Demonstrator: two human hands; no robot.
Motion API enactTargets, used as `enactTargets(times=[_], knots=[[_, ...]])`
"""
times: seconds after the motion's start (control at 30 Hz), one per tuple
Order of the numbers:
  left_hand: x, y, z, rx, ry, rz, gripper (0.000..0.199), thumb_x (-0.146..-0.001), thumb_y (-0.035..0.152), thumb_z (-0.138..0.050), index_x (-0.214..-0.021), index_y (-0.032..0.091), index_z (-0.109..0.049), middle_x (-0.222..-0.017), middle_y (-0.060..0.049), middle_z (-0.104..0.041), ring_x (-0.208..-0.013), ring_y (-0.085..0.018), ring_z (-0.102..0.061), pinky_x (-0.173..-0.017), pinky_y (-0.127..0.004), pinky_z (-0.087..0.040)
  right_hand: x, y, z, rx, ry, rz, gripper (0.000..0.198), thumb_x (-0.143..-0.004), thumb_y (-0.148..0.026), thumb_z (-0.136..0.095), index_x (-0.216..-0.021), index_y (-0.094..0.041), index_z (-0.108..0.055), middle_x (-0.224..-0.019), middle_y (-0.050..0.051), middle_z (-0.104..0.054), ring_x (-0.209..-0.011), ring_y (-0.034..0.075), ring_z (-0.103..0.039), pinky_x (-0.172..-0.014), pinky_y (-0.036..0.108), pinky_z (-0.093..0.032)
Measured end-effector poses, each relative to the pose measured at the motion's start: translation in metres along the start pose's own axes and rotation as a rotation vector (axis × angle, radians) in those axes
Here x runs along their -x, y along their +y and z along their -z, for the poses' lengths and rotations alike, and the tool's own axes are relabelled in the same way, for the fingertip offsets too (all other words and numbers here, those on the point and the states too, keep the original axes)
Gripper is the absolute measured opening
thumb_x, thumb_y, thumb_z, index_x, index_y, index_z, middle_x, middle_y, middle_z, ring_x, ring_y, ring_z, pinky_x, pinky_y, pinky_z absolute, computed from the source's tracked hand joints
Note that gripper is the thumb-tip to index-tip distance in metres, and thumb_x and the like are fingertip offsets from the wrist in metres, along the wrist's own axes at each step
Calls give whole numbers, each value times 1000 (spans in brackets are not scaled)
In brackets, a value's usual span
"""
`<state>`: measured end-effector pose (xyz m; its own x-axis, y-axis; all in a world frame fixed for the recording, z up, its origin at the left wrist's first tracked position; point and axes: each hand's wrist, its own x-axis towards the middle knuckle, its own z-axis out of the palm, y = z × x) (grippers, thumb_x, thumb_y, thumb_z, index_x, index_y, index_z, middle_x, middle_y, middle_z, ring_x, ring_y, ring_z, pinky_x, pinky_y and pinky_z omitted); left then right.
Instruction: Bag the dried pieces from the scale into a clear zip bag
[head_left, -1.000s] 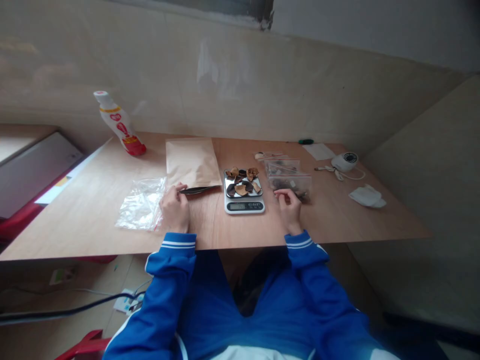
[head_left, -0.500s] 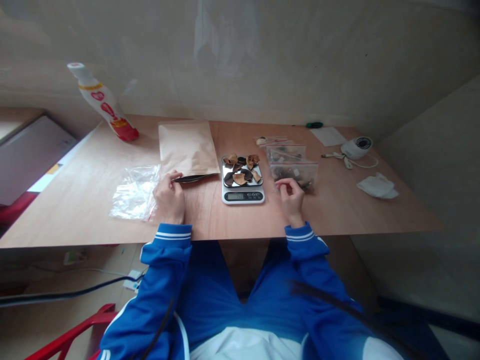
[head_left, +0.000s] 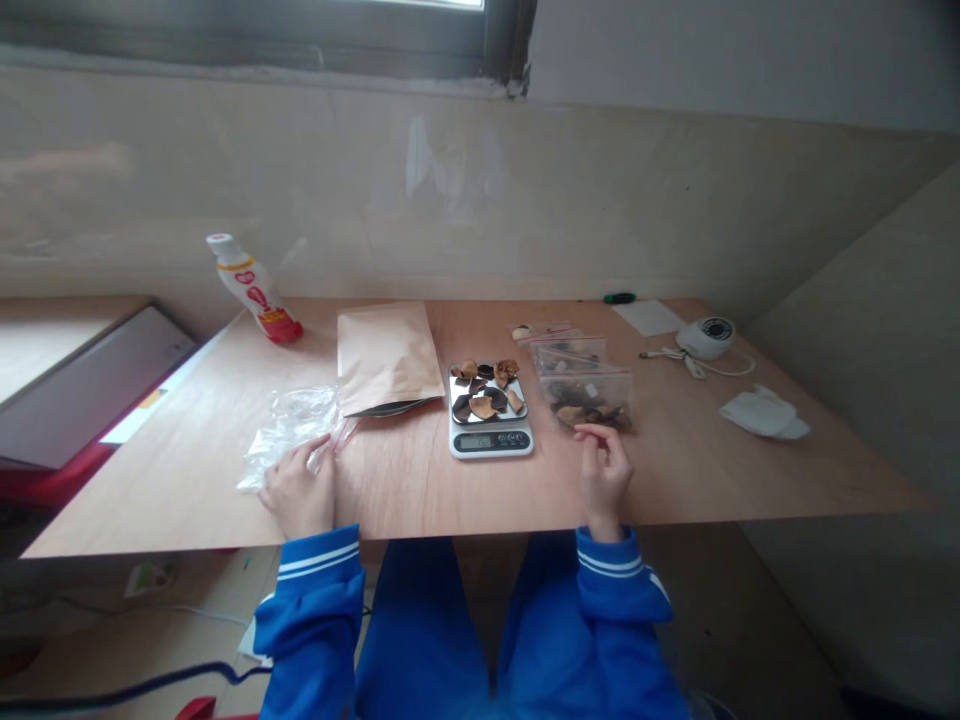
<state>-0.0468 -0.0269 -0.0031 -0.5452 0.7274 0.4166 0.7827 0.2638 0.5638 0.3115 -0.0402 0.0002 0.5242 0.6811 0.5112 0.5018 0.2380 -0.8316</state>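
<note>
My left hand (head_left: pixel 301 490) lies on the crinkled clear plastic bags (head_left: pixel 289 415), fingers stretched and a little apart. Just beyond it is a brown kraft paper pouch (head_left: pixel 390 350), its dark mouth gaping toward me. A small white digital scale (head_left: pixel 491 442) stands in the middle, bearing dried brown and dark slices (head_left: pixel 484 405); its display is too small to read. My right hand (head_left: pixel 606 475) rests with loosely curled fingers, thumb against the index finger, and nothing visible in them. Its fingertips are at the near edge of a zip bag of dried pieces (head_left: pixel 592 395).
More small zip bags (head_left: pixel 566 348) overlap behind. A white camera (head_left: pixel 705 338) with its cable, a crumpled white tissue (head_left: pixel 765 413), a paper sheet (head_left: pixel 649 317) and a green-handled tool (head_left: pixel 619 298) lie right. A red-and-white bottle (head_left: pixel 259 290) stands back left on the wooden table (head_left: pixel 450 500).
My left hand has let go of the paper pouch's mouth and moved left onto the clear bags. My right hand stays near the zip bag. The view has tilted up, showing the window frame.
</note>
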Motion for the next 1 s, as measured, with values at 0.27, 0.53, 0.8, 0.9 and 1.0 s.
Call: enactTargets(times=[0.27, 0.53, 0.8, 0.9, 1.0], knots=[[-9, 21, 14, 43, 410, 143, 25, -83, 40, -56, -94, 24, -71, -92, -7, -70, -97, -30, -58, -92, -54, -37, 17, -34, 3, -152, -45, -106, 15, -86, -29, -51, -83, -20, -63, -75, 2, -61, -74, 19, -58, -73, 34, -47], [45, 87, 2, 345, 458, -233, 16, -86, 28, -56, -96, 21, -67, -97, -7, -70, -94, -23, -62, -92, -43, -40, 44, -98, -41, -389, -460, -187, 22, -93, -35, -44, -104, -22, -59, -94, 5, -64, -84, 18, -61, -76, 32, -50], [101, 110, 6, 705, -74, -605, 35, -91, 16, -40, -122, 24, -55, -116, -10, -65, -109, -22, -61, -90, -40, -47, 58, -116, -70, -510, -409, -343, 23, -88, -39, -54, -101, -21, -60, -99, 6, -68, -91, 20, -66, -81, 33, -53], [95, 107, 4, 825, -109, -567, 37, -91, 13, -40, -125, 24, -51, -116, -10, -64, -113, -21, -59, -90, -38, -50, 49, -114, -63, -580, -433, -386, 22, -84, -39, -60, -94, -19, -63, -91, 5, -70, -86, 19, -67, -80, 33, -54], [85, 107, -3, 800, -93, -599, 44, -87, 15, -54, -130, 22, -47, -128, -13, -56, -115, -23, -57, -84, -36, -53, 45, -114, -59, -619, -450, -438, 23, -78, -39, -68, -86, -18, -65, -83, 4, -71, -81, 19, -68, -76, 32, -54]])
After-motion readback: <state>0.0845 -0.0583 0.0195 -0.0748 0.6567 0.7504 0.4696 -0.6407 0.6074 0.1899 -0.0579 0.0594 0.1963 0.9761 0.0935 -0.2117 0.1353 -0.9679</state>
